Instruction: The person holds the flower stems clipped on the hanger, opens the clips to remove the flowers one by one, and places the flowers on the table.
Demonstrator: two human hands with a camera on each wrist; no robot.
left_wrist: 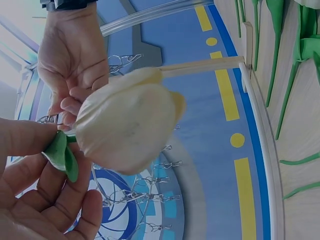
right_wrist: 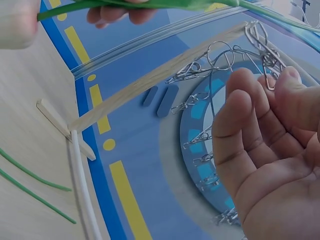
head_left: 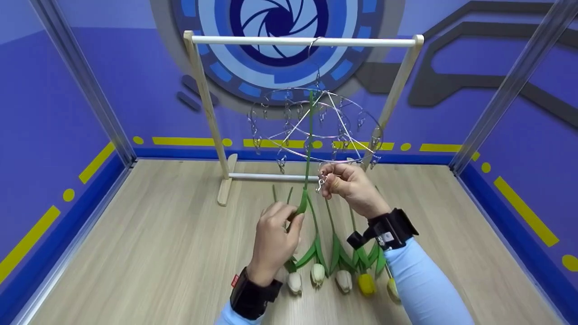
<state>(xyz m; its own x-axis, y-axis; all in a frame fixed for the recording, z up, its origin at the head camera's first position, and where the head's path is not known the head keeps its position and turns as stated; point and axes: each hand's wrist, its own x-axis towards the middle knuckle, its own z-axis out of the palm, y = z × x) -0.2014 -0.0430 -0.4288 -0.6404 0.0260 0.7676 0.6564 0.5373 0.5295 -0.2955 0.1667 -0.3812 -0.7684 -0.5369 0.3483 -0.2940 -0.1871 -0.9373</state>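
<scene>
My left hand (head_left: 277,232) pinches a white artificial tulip (left_wrist: 127,125) by its green leaf and stem just behind the bloom. In the head view the long green stem (head_left: 309,135) points up in front of the round wire hanger (head_left: 293,155), while the bloom is hidden behind the hand. My right hand (head_left: 354,188) holds a metal clip (right_wrist: 269,56) between thumb and fingers at the hanger's near edge, a little right of the stem. Other clips (right_wrist: 195,159) dangle around the hanger's rings.
The hanger hooks onto the white top bar (head_left: 253,40) of a wooden-sided rack (head_left: 210,108). Several tulips lie on the wood-grain table (head_left: 149,253) below the hands, including a yellow one (head_left: 366,284) and a white one (head_left: 295,283). Blue panels (head_left: 49,90) enclose the sides and back.
</scene>
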